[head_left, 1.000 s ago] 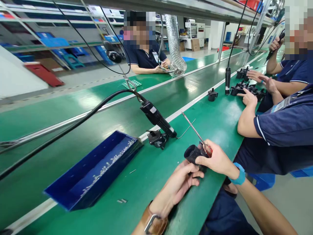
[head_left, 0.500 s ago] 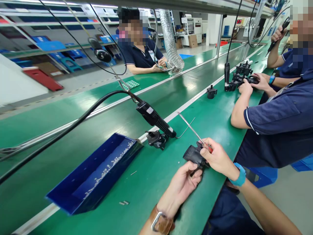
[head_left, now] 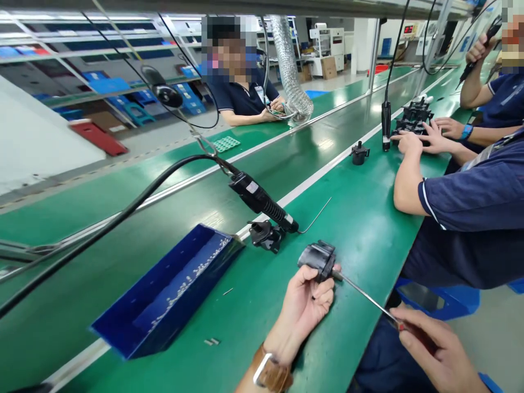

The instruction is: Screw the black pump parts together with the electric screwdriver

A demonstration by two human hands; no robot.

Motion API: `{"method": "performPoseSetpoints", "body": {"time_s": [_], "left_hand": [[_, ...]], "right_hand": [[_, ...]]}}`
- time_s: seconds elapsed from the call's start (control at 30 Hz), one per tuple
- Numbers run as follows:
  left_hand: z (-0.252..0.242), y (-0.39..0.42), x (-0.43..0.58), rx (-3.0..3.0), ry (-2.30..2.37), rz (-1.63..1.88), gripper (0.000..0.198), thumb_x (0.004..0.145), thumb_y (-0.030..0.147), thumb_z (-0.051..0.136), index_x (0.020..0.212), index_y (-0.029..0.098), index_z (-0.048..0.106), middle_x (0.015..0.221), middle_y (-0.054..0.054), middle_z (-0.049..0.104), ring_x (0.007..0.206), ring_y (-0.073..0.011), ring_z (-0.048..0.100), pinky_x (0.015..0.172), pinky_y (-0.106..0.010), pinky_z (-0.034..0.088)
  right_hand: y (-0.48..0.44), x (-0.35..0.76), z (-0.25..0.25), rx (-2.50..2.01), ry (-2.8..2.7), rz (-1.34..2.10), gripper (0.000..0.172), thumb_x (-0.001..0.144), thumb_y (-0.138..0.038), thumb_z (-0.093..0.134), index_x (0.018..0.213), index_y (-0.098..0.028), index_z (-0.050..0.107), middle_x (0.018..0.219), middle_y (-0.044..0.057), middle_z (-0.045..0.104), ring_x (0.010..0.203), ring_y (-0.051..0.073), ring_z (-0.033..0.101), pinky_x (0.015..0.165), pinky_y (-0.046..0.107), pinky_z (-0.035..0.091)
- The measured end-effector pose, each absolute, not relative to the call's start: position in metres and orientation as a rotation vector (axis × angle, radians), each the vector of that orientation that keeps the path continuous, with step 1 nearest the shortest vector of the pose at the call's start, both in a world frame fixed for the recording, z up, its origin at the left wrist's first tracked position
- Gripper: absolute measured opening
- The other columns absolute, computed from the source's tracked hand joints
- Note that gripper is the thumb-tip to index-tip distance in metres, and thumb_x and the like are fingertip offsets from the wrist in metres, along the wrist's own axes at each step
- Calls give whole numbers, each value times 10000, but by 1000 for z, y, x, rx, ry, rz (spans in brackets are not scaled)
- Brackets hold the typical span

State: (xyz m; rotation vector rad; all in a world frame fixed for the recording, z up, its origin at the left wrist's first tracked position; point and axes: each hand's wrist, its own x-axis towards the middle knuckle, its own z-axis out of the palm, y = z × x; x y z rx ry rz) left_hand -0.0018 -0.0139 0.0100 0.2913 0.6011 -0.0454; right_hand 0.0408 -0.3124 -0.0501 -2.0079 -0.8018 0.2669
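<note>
My left hand point(head_left: 309, 303) grips a black plastic part point(head_left: 317, 257) with a wide rounded end, held just above the green bench. In my right hand point(head_left: 438, 341) is a screwdriver point(head_left: 368, 299) with a long metal shaft; its red handle lies mostly hidden in my fingers. The shaft's tip meets the right side of the black part near my left fingertips. Beyond my left hand, a second black part point(head_left: 267, 236) rests on the bench beside a hanging black electric screwdriver point(head_left: 264, 202). A thin bent metal rod point(head_left: 317, 214) lies by it.
A blue bin point(head_left: 164, 295) holding many small metal pieces stands left of my hands. Small pins point(head_left: 212, 342) lie on the bench. Another black part point(head_left: 359, 153) sits farther up. Co-workers' hands point(head_left: 426, 139) are at black parts on the right; another person point(head_left: 241, 93) sits opposite.
My right hand has swung down and right, turning the screwdriver from pointing away to touching the part's right side. The black part has turned in my left hand.
</note>
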Motion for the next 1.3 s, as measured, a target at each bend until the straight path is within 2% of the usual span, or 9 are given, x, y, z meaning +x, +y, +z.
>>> {"method": "performPoseSetpoints", "body": {"time_s": [0.43, 0.7, 0.77, 0.83, 0.97, 1.07, 1.13, 1.2, 1.3], "left_hand": [[13, -13, -3, 269, 593, -40, 417, 802, 163, 465, 1182, 30, 577, 954, -152, 664, 416, -16, 230, 352, -154, 283], [9, -12, -3, 288, 583, -58, 410, 768, 150, 522, 1159, 49, 591, 955, -133, 667, 421, -11, 238, 359, -157, 278], [7, -12, -3, 286, 586, -65, 370, 754, 143, 536, 1108, 54, 598, 955, -131, 669, 420, -9, 238, 358, -160, 270], [6, -13, -3, 278, 592, -76, 322, 746, 143, 545, 1050, 53, 599, 936, -124, 668, 421, -8, 232, 357, -162, 263], [4, -14, -3, 274, 592, -90, 285, 747, 154, 547, 1010, 58, 601, 837, -76, 643, 421, -11, 204, 358, -161, 244], [4, -14, -3, 282, 591, -92, 281, 746, 158, 542, 999, 56, 606, 830, -71, 640, 420, -9, 178, 357, -163, 227], [5, -13, -2, 287, 591, -102, 290, 745, 164, 535, 993, 36, 613, 775, -54, 616, 418, -9, 160, 357, -165, 217], [5, -13, -2, 288, 591, -112, 304, 745, 168, 535, 991, 12, 622, 701, -23, 569, 418, -11, 154, 360, -166, 211], [5, -12, -3, 285, 592, -123, 309, 747, 172, 547, 987, -3, 635, 600, 35, 470, 419, -18, 153, 370, -165, 205]], "right_hand": [[-295, 36, -39, -1892, -739, 390, 281, 985, -303, 649, 1244, -289, 756, 949, 41, 808, 821, 186, 755, 779, 251, 611], [-294, 39, -34, -1749, -480, 626, 297, 943, -434, 698, 1170, -272, 802, 1003, 87, 797, 874, 223, 731, 815, 329, 602], [-294, 42, -31, -1574, -342, 791, 344, 929, -484, 715, 1161, -243, 794, 853, 67, 761, 644, 142, 649, 590, 244, 539], [-295, 45, -28, -1392, -196, 1004, 397, 931, -528, 703, 1187, -231, 768, 676, -4, 657, 420, 36, 396, 403, 168, 308], [-295, 50, -23, -1251, -72, 1241, 454, 936, -555, 692, 1262, -240, 733, 629, -56, 559, 379, -12, 198, 372, 156, 150], [-294, 52, -22, -1426, -248, 1151, 500, 927, -574, 691, 1311, -257, 736, 664, -13, 624, 412, 35, 399, 394, 158, 350], [-294, 54, -22, -1623, -442, 991, 434, 948, -529, 680, 1308, -297, 752, 887, 74, 769, 719, 165, 703, 673, 283, 606], [-295, 55, -22, -1815, -634, 805, 363, 978, -452, 656, 1321, -367, 739, 1182, 84, 789, 1142, 290, 717, 1005, 443, 584], [-298, 57, -27, -1997, -903, 518, 444, 992, -363, 621, 1431, -435, 628, 1149, 66, 801, 1135, 338, 738, 945, 473, 629]]}}
